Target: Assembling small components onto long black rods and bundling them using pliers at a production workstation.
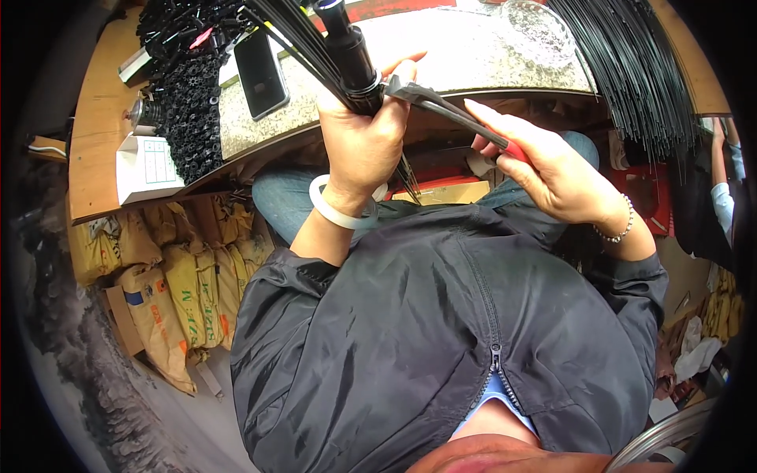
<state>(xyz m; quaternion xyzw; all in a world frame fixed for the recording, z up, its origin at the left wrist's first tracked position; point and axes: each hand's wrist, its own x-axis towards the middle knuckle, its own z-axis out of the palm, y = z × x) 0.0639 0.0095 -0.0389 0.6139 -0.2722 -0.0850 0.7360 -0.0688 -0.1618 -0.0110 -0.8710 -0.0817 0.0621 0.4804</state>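
Observation:
Over the near edge of the workbench, my left hand [356, 150] is closed round a black umbrella frame [356, 61], with its thick stepped tube and bundle of thin ribs slanting up and away. Some rib ends poke out below that hand. My right hand [556, 169] grips a pair of pliers [453, 110] with red handles. The dark head of the pliers lies against the frame beside my left thumb. Whether its jaws are closed on a part there cannot be made out.
A phone [261, 75] lies on the pale bench board, left of a clear plastic bag [536, 35]. Small black parts [197, 118] are heaped near a white box [147, 169]. Long thin black rods [631, 71] overhang the right edge. Yellow sacks [189, 292] stand below left. Another person's arm [721, 197] shows far right.

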